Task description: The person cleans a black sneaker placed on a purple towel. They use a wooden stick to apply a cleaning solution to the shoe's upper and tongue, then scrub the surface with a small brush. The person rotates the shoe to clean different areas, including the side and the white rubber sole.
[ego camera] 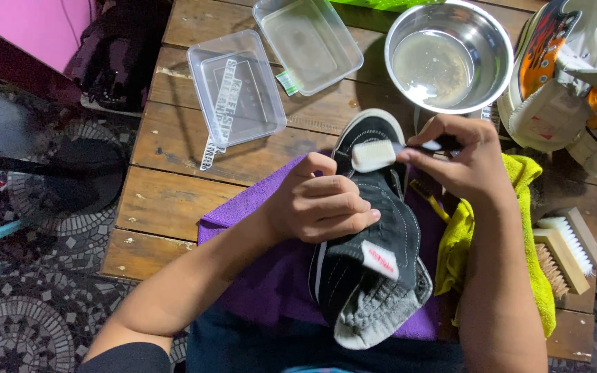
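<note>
Left hand point(319, 207) fingers grip the black shoe point(371, 228); right hand point(468, 162) fingers pinch a toothbrush point(374, 155), apparently touching its toe.

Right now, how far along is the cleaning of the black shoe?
Set up: purple cloth under the black shoe, steel bowl holding liquid. In hand: left hand steadies the shoe, right hand holds a small brush at the toe. Whether any part is clean yet cannot be told; wooden brushes lie aside.

shoe point(371, 235) on cloth point(271, 276), bowl point(409, 27) behind
</note>
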